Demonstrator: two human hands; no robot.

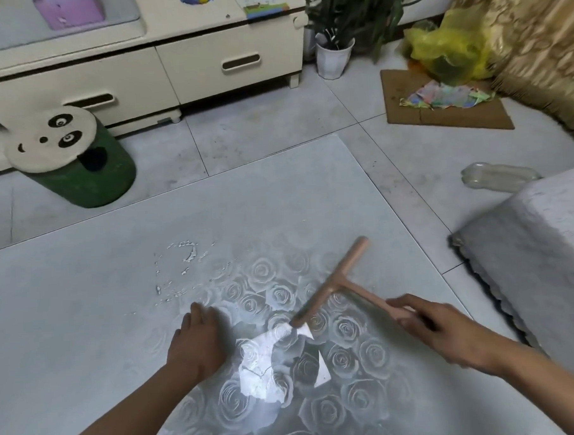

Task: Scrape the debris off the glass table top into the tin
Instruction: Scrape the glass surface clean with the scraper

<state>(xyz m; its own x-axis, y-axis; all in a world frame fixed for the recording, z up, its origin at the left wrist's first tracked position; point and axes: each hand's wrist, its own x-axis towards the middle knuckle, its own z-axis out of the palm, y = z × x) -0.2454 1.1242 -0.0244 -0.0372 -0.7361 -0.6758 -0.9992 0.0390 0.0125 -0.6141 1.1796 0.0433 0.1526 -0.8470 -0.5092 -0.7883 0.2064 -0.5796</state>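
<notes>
A glass table top [85,292] with a rose pattern fills the lower part of the view. White debris [182,271] lies scattered on it, left of centre. My right hand [438,329] grips the handle of a pink T-shaped scraper [339,282], whose blade is tilted, its lower end near the glass, right of the debris. My left hand [199,339] rests on the glass just below the debris, fingers curled down against the surface, holding nothing. No tin is in view.
A green panda stool [76,160] stands on the floor beyond the table's far left edge. A cream cabinet [141,72] lines the back. A grey cushioned seat [537,246] sits at the right, with a plastic bottle [497,177] behind it. Cardboard [445,111] and a yellow bag [449,45] lie far right.
</notes>
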